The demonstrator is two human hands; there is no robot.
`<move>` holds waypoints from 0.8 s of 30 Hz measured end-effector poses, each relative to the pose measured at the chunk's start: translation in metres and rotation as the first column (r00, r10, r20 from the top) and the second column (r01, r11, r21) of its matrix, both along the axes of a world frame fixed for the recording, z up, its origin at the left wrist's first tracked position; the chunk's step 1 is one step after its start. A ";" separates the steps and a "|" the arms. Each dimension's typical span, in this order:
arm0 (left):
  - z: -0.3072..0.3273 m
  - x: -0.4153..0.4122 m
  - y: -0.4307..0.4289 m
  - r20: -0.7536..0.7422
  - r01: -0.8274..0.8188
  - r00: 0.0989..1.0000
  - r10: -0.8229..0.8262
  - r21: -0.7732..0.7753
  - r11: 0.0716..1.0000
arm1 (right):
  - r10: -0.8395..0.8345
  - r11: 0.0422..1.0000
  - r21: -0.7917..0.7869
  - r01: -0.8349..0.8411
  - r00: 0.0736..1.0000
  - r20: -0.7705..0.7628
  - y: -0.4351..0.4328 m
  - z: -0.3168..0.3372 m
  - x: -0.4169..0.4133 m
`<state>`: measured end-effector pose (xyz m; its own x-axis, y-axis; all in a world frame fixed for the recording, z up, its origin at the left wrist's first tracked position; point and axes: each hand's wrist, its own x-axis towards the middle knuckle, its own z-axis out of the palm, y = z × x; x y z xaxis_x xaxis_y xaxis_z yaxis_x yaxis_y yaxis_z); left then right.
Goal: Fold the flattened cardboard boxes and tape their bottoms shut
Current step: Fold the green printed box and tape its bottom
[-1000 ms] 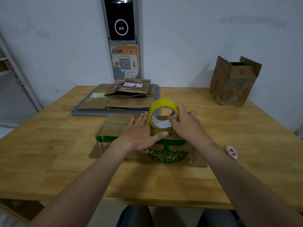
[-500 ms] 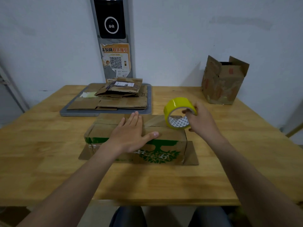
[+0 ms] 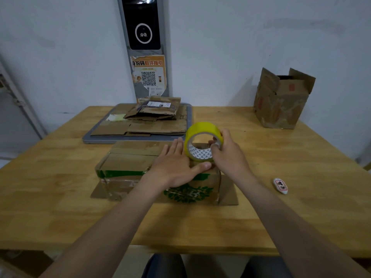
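Observation:
A folded cardboard box [image 3: 128, 167] with a green leaf print stands bottom-up at the table's middle, its lower flaps splayed on the wood. My left hand [image 3: 174, 167] lies flat with straight fingers on the box's top flaps, thumb out to the right. My right hand [image 3: 228, 155] grips a yellow tape roll [image 3: 202, 141] upright over the box's right end, fingers through its core. Clear tape shines on the box's left end.
A grey tray [image 3: 88, 138] at the back holds several flattened cardboard boxes [image 3: 156, 121]. An assembled brown box [image 3: 281, 101] with open flaps stands at the back right by the wall. A small white cutter [image 3: 280, 185] lies on the wooden table [image 3: 60, 197] to the right.
My right hand carried the tape roll out to the right, then brought it back over the box's right end. My left hand slid right along the box top towards the roll.

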<state>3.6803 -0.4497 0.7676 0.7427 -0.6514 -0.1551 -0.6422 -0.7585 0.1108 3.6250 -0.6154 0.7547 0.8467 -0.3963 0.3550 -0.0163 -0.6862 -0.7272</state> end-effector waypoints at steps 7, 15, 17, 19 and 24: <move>-0.005 0.006 0.005 -0.010 -0.003 1.000 0.003 -0.025 1.000 | -0.002 0.997 -0.082 0.002 1.000 0.004 -0.012 0.009 -0.001; -0.013 0.009 0.007 0.045 -0.020 0.999 0.021 -0.038 0.999 | 0.032 0.992 -0.119 -0.041 0.996 -0.079 -0.022 0.035 -0.015; -0.013 0.009 0.007 0.051 -0.025 0.998 0.027 -0.038 0.999 | -0.027 0.987 -0.158 0.014 0.996 -0.083 -0.036 0.042 -0.022; -0.013 0.009 0.006 0.054 -0.027 0.998 0.030 -0.041 0.999 | -0.106 0.963 -0.259 0.075 0.989 -0.104 -0.053 0.046 -0.032; -0.011 0.006 0.006 0.052 -0.032 0.998 0.034 -0.028 0.999 | -0.120 0.963 -0.261 0.060 0.968 -0.218 -0.061 0.021 -0.050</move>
